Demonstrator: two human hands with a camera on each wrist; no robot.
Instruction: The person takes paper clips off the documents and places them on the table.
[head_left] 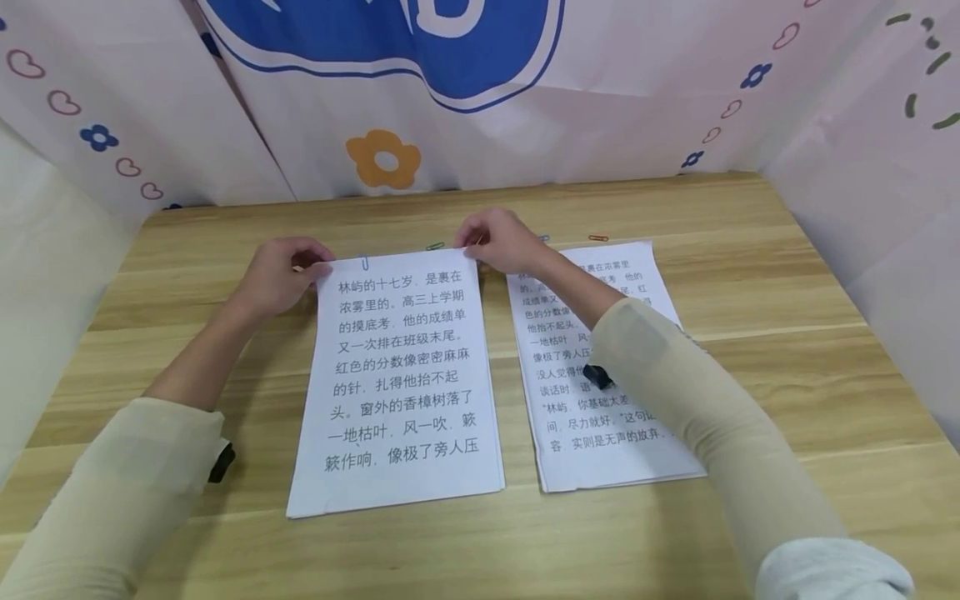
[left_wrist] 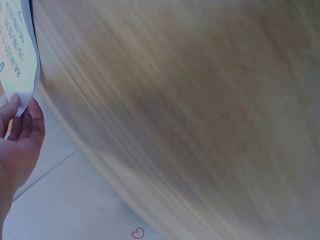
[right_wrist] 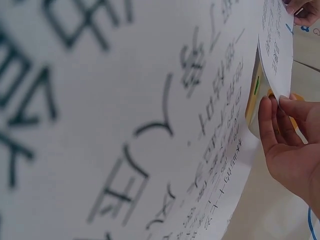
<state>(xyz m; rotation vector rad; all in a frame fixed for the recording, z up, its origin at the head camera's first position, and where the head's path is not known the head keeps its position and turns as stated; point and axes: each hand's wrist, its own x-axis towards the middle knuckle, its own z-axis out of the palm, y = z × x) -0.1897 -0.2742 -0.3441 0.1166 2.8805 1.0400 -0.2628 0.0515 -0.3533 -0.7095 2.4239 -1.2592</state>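
A stack of printed paper sheets (head_left: 401, 383) lies in front of the person, with a blue paper clip (head_left: 365, 262) on its top edge near the left corner. The left hand (head_left: 281, 271) pinches the stack's top left corner; in the left wrist view, the thumb (left_wrist: 11, 106) lies over the paper and the other fingers are beneath it. At the top right corner, the right hand (head_left: 498, 239) pinches the sheets between thumb and fingers, as the right wrist view also shows. Just behind the top edge lies a green paper clip (head_left: 435, 247).
A second stack of printed sheets (head_left: 622, 467) lies to the right, partly covered by the right forearm. Behind it are a red paper clip (head_left: 597, 238) and another blue clip (head_left: 543, 238). A printed cloth (head_left: 600, 125) hangs along the wooden table's (head_left: 787, 333) back edge.
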